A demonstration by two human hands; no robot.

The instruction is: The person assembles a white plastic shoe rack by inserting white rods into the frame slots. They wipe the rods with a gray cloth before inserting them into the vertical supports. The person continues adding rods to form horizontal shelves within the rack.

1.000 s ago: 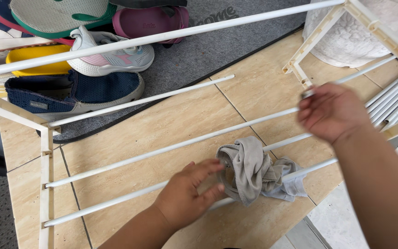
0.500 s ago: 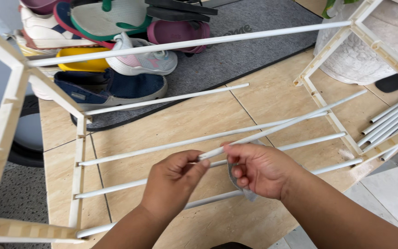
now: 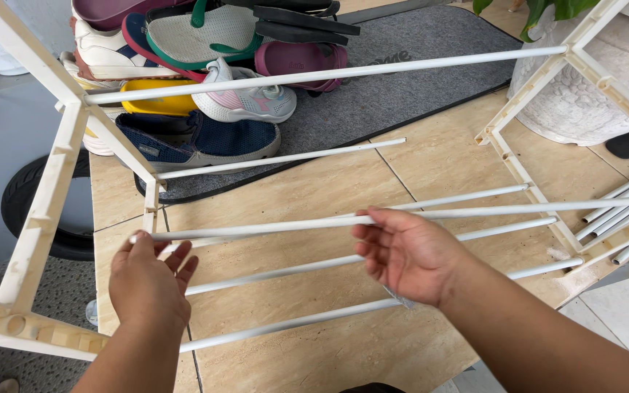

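- Small pale rectangular label (image 3: 148,151) on the side of the dark blue shoe (image 3: 205,142), far left of the shoe pile
- Grey doormat (image 3: 394,80) carries dark printed lettering, upper middle, partly hidden by a white rod (image 3: 329,75)
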